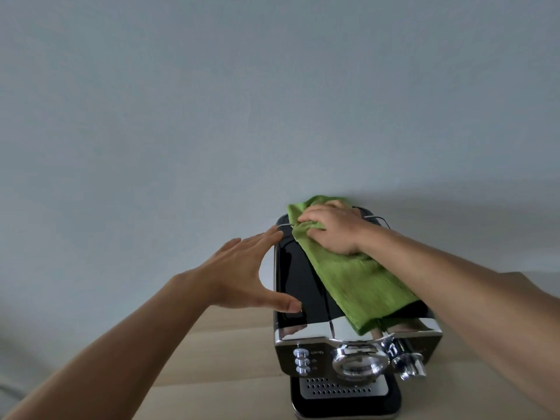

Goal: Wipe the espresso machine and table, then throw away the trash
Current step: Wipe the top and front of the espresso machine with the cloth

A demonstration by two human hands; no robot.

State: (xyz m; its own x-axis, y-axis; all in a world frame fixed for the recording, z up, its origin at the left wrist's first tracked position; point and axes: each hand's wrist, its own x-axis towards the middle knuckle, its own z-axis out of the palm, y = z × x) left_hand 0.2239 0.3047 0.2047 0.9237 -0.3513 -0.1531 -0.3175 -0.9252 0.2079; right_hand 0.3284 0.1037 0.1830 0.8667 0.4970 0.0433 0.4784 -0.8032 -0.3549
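A black and chrome espresso machine (pixel 306 277) stands on a light wooden table (pixel 224 359), seen from above and in front. A green cloth (pixel 363 286) lies spread over the right part of its glossy top. My right hand (pixel 330 231) presses down on the cloth's far end, near the back of the machine, with fingers bunched into the fabric. My left hand (pixel 242 274) rests against the machine's left side, fingers spread, thumb touching the top edge. No trash is in view.
A plain grey wall (pixel 272 101) rises right behind the machine. The chrome front carries three buttons (pixel 301 362), a brew head (pixel 359 362) and a steam knob (pixel 410 365). The perforated drip tray (pixel 339 388) juts toward me at the bottom.
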